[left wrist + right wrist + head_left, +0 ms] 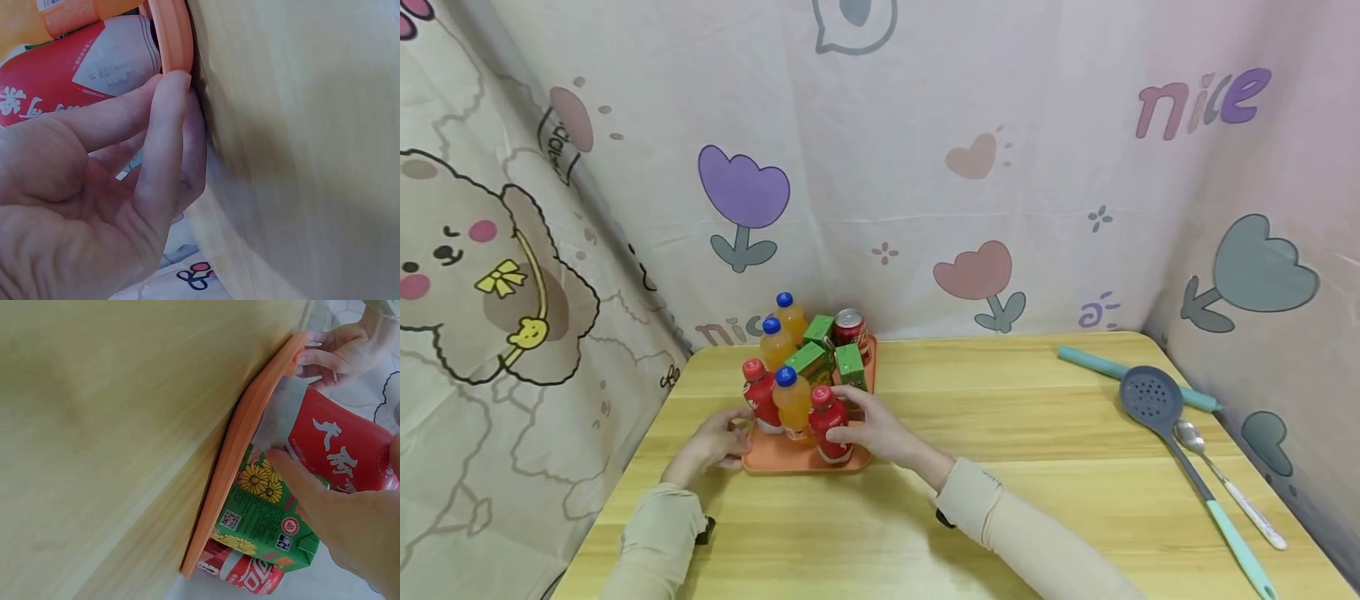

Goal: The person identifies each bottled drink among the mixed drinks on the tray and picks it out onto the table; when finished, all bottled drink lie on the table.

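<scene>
An orange tray (775,456) on the wooden table carries drinks in the head view. My left hand (718,439) pinches the tray's left rim, with thumb and finger meeting at its edge (175,37) in the left wrist view. Around a red bottle (829,429) at the tray's front right corner, the fingers and thumb of my right hand (876,427) are curled. That bottle stands upright, its label (340,440) facing the right wrist camera. Beside it are an orange juice bottle (793,407) with a blue cap and another red bottle (762,398).
Behind them on the tray are green drink cartons (851,367), a red soda can (851,331) and more juice bottles (777,343). A skimmer (1152,398), a spoon (1232,487) and a teal-handled utensil (1093,362) lie at the table's right. A patterned curtain (880,167) hangs behind the table.
</scene>
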### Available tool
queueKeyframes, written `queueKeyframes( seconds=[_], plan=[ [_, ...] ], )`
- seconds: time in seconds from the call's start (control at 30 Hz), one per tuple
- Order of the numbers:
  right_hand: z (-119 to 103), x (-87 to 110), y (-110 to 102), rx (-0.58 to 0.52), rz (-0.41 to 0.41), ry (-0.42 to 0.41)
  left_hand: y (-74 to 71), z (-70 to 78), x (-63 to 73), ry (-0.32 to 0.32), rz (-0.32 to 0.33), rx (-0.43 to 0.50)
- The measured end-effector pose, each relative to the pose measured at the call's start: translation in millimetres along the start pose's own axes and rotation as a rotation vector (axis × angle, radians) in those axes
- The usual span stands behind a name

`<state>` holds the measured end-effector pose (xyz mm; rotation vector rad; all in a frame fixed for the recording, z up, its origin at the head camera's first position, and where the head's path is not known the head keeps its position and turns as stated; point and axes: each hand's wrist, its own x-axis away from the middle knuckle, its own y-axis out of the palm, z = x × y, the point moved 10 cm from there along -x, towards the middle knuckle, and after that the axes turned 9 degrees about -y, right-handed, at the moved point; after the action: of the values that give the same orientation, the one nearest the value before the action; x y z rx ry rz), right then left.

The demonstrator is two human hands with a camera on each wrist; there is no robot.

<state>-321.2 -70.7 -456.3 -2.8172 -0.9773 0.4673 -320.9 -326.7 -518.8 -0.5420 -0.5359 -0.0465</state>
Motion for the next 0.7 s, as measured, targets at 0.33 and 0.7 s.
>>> queueKeyframes(
  seconds=[0.33, 0.7],
  plan=[
    [-6.4, 3.9, -0.5, 0.013, 0.001, -0.022, -2.6, -2.4, -0.7, 0.009, -0.032, 0.039],
    [-15.0, 8.3, -16.0, 0.037, 0.035, -0.066, -1.4, -6.2, 1.7, -0.017, -0.03, 0.08]
  ],
)
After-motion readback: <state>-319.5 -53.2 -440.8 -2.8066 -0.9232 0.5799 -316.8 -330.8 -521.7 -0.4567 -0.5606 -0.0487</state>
